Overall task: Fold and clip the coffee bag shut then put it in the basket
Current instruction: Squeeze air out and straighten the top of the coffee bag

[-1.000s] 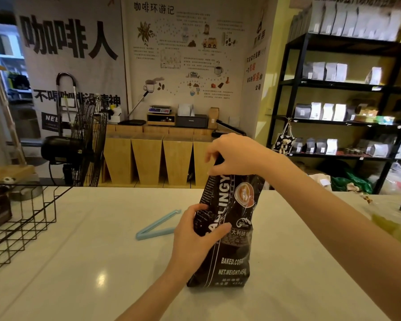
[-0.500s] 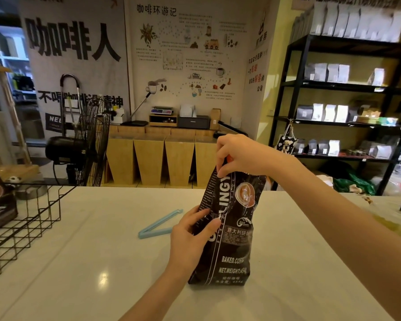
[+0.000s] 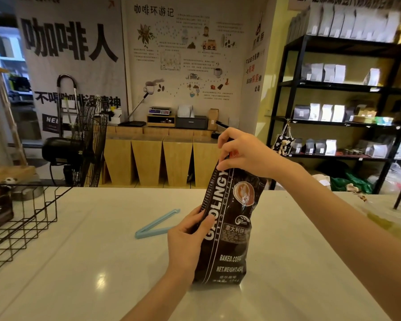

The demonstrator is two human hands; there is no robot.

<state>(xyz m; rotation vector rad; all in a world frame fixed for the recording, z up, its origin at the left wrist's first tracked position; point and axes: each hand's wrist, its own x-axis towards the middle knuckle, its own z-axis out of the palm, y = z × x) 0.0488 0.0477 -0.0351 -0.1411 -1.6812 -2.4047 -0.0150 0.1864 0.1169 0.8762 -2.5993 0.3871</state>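
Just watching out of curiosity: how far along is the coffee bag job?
Early on. The coffee bag stands upright on the counter; the left hand steadies its side while the right hand pinches the top. The blue clip lies open and unused. Clipping, then placing it in the wire basket, remains.

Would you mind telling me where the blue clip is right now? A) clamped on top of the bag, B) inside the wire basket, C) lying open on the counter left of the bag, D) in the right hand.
C: the clip lies spread open on the counter, left of the bag, with neither hand touching it.
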